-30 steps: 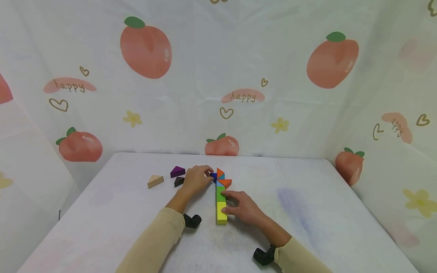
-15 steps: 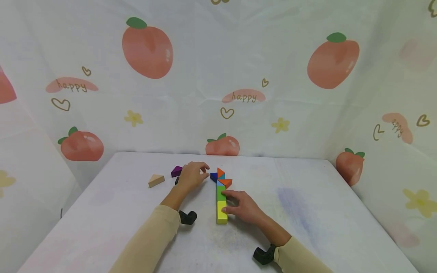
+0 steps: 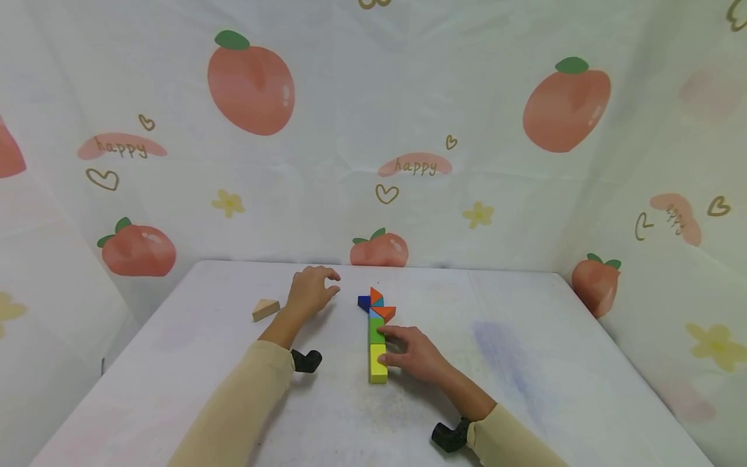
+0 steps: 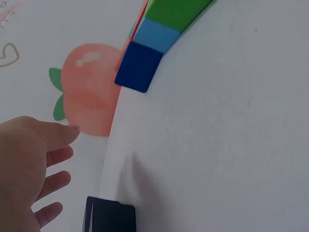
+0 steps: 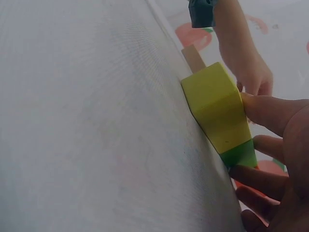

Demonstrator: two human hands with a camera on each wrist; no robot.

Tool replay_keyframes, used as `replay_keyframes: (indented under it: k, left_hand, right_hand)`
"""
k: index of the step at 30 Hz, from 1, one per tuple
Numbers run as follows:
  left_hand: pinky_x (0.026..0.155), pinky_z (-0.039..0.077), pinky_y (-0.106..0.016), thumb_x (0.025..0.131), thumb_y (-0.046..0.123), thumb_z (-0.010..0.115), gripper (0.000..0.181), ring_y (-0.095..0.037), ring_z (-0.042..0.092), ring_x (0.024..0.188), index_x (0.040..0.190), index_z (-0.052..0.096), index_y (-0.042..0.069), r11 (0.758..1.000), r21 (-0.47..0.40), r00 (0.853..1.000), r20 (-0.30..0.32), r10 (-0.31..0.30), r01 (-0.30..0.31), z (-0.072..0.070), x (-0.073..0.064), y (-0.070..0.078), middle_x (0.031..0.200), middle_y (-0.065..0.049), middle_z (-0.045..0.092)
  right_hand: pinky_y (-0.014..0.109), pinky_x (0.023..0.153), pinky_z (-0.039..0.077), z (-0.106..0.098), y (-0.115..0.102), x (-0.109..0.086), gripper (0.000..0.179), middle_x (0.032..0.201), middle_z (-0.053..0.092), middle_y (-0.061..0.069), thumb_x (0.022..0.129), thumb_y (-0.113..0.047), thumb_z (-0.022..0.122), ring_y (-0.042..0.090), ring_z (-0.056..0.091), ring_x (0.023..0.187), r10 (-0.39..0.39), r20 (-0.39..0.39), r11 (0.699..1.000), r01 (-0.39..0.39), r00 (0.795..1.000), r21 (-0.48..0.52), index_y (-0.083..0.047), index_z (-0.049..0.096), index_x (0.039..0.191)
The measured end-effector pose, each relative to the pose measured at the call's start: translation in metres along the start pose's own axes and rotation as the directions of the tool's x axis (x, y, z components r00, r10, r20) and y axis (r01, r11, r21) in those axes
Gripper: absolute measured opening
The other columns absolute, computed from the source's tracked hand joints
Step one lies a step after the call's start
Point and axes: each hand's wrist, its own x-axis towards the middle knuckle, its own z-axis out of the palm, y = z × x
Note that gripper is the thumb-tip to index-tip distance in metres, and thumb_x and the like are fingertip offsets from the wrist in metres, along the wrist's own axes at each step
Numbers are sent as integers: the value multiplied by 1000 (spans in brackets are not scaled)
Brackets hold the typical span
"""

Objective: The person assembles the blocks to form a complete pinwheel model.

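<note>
In the head view, a yellow block (image 3: 378,373) and a green block (image 3: 376,323) lie end to end. Beyond them sit a light blue triangle (image 3: 373,314), two orange triangles (image 3: 387,312), a teal piece (image 3: 379,302) and a dark blue block (image 3: 364,303). My right hand (image 3: 419,355) rests against the right side of this column, thumb at the yellow block, index finger at the green one. My left hand (image 3: 308,293) hovers left of the dark blue block with bent fingers, holding nothing. A dark block (image 4: 113,215) shows below its fingers in the left wrist view.
A natural wood triangle block (image 3: 265,310) lies left of my left hand on the white table (image 3: 525,337). A cloth printed with peaches (image 3: 251,84) hangs behind the table and at its sides. Each wrist carries a black device (image 3: 450,438).
My left hand has drawn away from the dark blue block, moving left, and now covers the purple and black blocks in the head view. My right hand stays at the column.
</note>
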Motion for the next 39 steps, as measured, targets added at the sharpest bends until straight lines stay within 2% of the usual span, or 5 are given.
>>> replay_keyframes:
  k: [11,21,29,39]
  left_hand:
    - [90,39,-52,89,24,71,25,-34,55,110,113,70,15,996,9,995,31,-94,94,-10,-3,-23,124,-9,64]
    - [98,31,-59,89,23,70,33,-38,52,113,120,66,13,984,66,983,70,-172,168,-16,-9,-35,124,-13,63]
    - [97,26,-61,88,25,70,35,-40,51,109,121,65,12,979,83,979,76,-190,184,-13,-15,-56,118,-16,65]
    - [96,27,-60,88,27,69,45,-41,54,106,127,62,5,979,45,976,83,-202,199,-12,-22,-62,118,-21,64]
  right_hand:
    - [54,101,40,1,0,0,58,135,54,4,84,-38,75,29,44,126,20,-8,1000,-20,1000,-6,-20,57,137]
    - [55,104,36,1,2,0,57,136,54,6,85,-37,76,31,44,127,1,-8,1000,-1,1000,-14,-19,58,136]
    - [55,104,36,0,2,0,57,136,54,6,85,-35,76,32,43,128,-18,1,1000,18,1000,-10,-18,58,136]
    - [54,102,39,1,0,-1,58,136,54,4,85,-37,76,30,44,126,12,4,1000,-12,1000,-5,-20,57,137]
